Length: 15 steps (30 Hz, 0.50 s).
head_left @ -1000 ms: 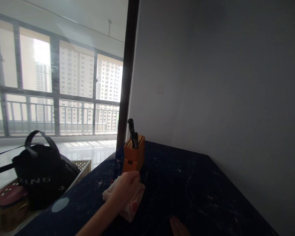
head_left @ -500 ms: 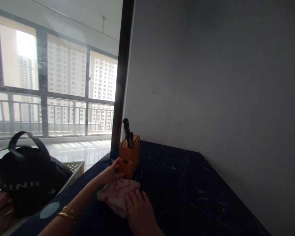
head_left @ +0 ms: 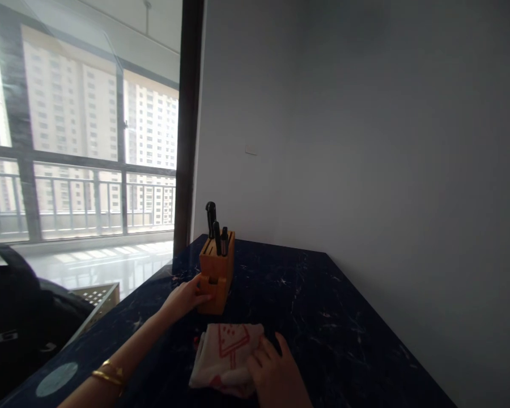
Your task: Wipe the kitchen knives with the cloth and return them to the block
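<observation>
A wooden knife block point(head_left: 213, 294) stands upright on the dark marbled tabletop, with several black-handled tools point(head_left: 217, 238) in its top slots. My left hand point(head_left: 187, 296) is closed on the block's lower left corner, thumb across the front and fingers along the side. A folded pale cloth point(head_left: 227, 360) with a red popsicle print lies just in front of the block, apart from it. My right hand point(head_left: 276, 365) holds the cloth's right edge, its index finger raised. My right thumb is not clearly visible.
A black bag point(head_left: 21, 323) sits by a perforated crate point(head_left: 110, 294) left of the table. A round pale patch point(head_left: 56, 379) marks the near left tabletop. A grey wall point(head_left: 386, 187) rises along the right, and tall windows point(head_left: 76, 130) fill the left.
The view has turned to the right. My right hand and the cloth have moved right and toward me, opening a gap from the knife block. My left hand stays at the block.
</observation>
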Motion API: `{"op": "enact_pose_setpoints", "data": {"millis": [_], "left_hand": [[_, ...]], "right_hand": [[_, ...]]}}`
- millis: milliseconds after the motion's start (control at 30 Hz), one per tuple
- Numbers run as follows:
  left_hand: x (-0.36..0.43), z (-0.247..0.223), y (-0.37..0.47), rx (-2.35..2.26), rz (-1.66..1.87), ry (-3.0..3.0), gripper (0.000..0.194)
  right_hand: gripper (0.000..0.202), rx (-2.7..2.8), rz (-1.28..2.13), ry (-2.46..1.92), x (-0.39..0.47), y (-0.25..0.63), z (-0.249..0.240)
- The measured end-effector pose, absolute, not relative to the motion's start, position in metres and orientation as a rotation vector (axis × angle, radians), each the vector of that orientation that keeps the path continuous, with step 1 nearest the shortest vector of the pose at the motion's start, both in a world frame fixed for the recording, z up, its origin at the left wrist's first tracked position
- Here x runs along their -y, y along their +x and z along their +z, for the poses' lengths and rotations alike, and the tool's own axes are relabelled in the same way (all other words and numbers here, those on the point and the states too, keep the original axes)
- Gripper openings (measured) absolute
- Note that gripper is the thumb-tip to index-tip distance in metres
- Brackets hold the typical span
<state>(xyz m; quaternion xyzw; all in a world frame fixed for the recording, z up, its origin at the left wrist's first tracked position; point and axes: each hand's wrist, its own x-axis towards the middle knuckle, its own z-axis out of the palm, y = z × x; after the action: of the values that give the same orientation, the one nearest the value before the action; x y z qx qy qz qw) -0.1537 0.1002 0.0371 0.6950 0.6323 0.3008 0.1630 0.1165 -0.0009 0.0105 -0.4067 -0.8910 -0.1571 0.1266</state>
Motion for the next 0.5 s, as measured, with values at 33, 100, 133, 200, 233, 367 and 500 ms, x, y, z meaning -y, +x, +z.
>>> {"op": "enact_pose_setpoints", "data": {"millis": [33,100,133,200,233,367,500], "left_hand": [[-0.101,0.038,-0.145,-1.811,0.836,2.012,0.056],[-0.101,0.038,-0.125,-1.815,0.800,2.071,0.053],[-0.101,0.039,-0.114,-1.811,0.777,2.101,0.053],[-0.101,0.039,-0.090,-1.824,0.751,2.152,0.051],[-0.101,0.039,-0.077,-1.827,0.737,2.179,0.051],[-0.100,0.042,-0.030,-1.848,0.680,2.261,0.050],[-0.099,0.049,0.009,-1.863,0.621,2.301,0.053]], "right_hand": [[0.021,2.562,-0.441,-1.265,0.002,0.125,0.011],[0.022,2.504,-0.412,-1.403,0.003,0.138,0.013],[0.022,2.481,-0.401,-1.450,0.004,0.143,0.014],[0.022,2.474,-0.373,-1.499,0.004,0.149,0.016],[0.022,2.489,-0.354,-1.499,0.004,0.151,0.018],[0.022,2.513,-0.320,-1.459,0.007,0.157,0.026],[0.031,2.389,-0.390,-1.590,0.009,0.169,0.036]]}}
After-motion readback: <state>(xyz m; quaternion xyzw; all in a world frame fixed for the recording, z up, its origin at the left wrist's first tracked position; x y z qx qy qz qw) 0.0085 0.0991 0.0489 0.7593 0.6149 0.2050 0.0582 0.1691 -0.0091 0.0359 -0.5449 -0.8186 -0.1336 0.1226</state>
